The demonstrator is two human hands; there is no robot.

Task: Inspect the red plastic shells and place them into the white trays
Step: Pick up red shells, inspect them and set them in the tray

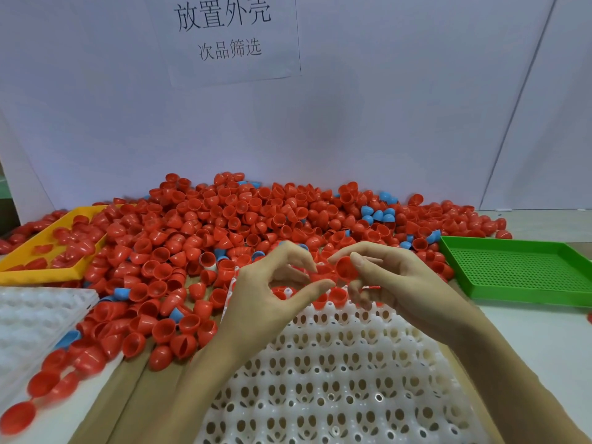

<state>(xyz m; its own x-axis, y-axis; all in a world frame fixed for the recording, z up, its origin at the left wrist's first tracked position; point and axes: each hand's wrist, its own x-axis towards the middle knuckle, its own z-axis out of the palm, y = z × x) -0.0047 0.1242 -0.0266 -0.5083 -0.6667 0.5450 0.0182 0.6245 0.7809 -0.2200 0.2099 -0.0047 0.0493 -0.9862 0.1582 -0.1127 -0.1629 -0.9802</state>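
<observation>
- The right hand (384, 277) pinches one red shell (346, 268) between thumb and fingertips, so its grip is closed on that shell.
- This held shell sits just above the far edge of the white tray (336, 373), with its open side turned toward the camera.
- The left hand (272, 293) is right beside the held shell. Its thumb and fingers curve like a claw. I cannot tell if its fingertips touch the shell, and its grip holds nothing that I can see.
- A few red shells (338, 296) already sit in the far row of the white tray, under the hands.
- The big pile of red shells (224, 225) lies behind the white tray on the surface, with some blue shells (378, 214) mixed in.
- The shell looks like a thin plastic cup, so it is likely very light and stiff.
- It looks smooth and shiny, so it may slip if squeezed only on the round top.
- A good place to hold it is at the rim, one finger inside and one outside, or across the two sides.
- A hard squeeze could bend or crack it, so a soft pinch is best.
- A yellow tray (38, 248) lies far left of the white tray, and a green tray (519, 274) lies to its right.
- Another white tray (35, 318) sits to the left.
</observation>
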